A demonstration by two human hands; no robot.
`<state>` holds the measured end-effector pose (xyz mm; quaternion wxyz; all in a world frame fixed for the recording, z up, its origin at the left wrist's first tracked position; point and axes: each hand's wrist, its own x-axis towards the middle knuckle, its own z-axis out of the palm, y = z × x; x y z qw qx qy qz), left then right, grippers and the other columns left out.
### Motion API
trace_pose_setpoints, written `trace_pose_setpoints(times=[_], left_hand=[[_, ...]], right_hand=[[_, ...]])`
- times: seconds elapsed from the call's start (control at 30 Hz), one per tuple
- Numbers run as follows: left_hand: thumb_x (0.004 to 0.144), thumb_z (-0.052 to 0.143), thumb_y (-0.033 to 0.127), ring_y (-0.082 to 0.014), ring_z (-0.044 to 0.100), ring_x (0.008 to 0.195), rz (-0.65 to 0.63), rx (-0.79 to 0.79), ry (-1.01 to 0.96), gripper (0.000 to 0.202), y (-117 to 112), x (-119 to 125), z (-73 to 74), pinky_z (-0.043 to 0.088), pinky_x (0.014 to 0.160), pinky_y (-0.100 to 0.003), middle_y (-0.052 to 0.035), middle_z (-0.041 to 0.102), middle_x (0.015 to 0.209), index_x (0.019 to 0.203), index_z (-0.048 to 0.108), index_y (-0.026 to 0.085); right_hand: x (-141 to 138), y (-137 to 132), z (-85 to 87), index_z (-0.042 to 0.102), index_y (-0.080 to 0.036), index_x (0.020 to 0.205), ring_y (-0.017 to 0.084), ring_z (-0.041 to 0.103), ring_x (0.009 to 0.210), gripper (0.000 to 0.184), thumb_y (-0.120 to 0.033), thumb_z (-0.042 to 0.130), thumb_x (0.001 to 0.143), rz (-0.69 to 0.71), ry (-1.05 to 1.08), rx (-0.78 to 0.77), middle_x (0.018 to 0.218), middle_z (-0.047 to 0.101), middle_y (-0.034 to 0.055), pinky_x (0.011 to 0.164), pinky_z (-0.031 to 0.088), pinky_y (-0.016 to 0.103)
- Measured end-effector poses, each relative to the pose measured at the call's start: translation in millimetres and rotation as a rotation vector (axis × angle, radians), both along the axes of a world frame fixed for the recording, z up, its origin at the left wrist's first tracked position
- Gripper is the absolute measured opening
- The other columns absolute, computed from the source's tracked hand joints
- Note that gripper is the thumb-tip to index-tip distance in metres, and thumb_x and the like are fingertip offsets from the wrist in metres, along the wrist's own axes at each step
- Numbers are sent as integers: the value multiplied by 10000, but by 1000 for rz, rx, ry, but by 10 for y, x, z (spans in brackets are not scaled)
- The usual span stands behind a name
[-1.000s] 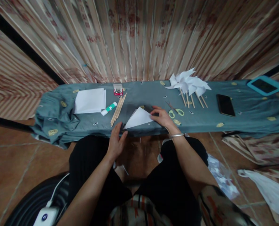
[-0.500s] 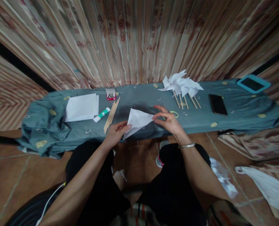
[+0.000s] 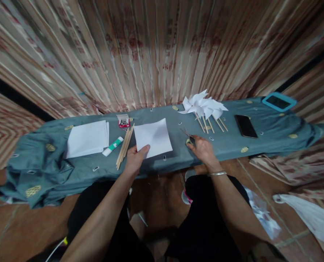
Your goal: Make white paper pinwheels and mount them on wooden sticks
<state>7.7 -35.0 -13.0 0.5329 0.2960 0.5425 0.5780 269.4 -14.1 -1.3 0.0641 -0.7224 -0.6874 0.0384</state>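
Note:
My left hand (image 3: 136, 157) pinches the lower left edge of a square white sheet of paper (image 3: 155, 138), thumb on top. The sheet is unfolded and held a little over the cloth. To its right, my right hand (image 3: 202, 148) is closed around the handles of a pair of scissors (image 3: 189, 137), whose blades point up and left. Beside my left hand lie several wooden sticks (image 3: 125, 145) and a green and white glue stick (image 3: 113, 146).
A stack of white paper (image 3: 87, 138) lies at left, near a small red box of metal pieces (image 3: 123, 121). Several paper pinwheels (image 3: 202, 106) on sticks lie at the back right, with a black phone (image 3: 246, 126) and a blue-framed device (image 3: 279, 101) farther right. Plastic bags lie on the floor.
The paper has gone from folded in a triangle between both hands to opened out in my left hand. My right hand has let go of it and taken hold of the scissors.

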Motion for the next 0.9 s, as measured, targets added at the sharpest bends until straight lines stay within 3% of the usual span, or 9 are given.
trace_pose_setpoints(times=[0.23,0.4,0.47,0.57,0.7,0.8,0.9], left_hand=[[485,826,287,-153,626,602,63,113,-65,307,63,-74,88,493,599,-257,-30,738,730,753,740,162],[491,813,256,-164,639,621,147,138,-117,284,122,-150,169,507,620,-273,-30,742,743,756,743,180],[505,808,252,-169,652,660,163,171,-124,267,144,-184,193,515,657,-277,-35,749,779,753,740,180],[522,805,258,-187,674,720,174,199,-135,260,163,-231,223,520,708,-290,-45,749,781,756,731,170],[523,803,248,-203,688,757,197,209,-187,255,163,-260,267,525,761,-310,-37,741,743,749,715,167],[499,807,213,-210,692,797,204,183,-276,253,157,-255,321,532,797,-320,-30,735,731,724,700,166],[511,786,156,-199,691,822,225,102,-365,226,153,-244,382,540,794,-309,-21,731,744,713,685,172]], right_hand=[[-25,18,7,620,-125,1154,271,693,959,324,-302,524,901,-8,-103,-71,1047,722,177,784,479,312],[36,96,-64,653,-151,1121,291,704,929,325,-300,557,848,-29,5,-75,995,742,159,770,491,354],[45,142,-119,679,-165,1062,268,708,899,310,-298,618,789,-59,201,-62,954,753,120,771,504,351],[-11,181,-157,697,-168,937,198,706,770,298,-301,726,672,-111,728,-94,839,756,68,667,522,281],[-239,127,-64,703,-183,900,154,702,679,397,-298,845,547,-121,1390,-280,795,759,48,483,468,180],[-461,53,22,730,-208,864,141,717,711,384,-291,883,522,-97,1698,-347,838,767,26,609,552,193],[-663,-9,37,745,-214,827,114,702,688,372,-311,905,506,-32,1851,-424,803,761,8,687,563,185]])
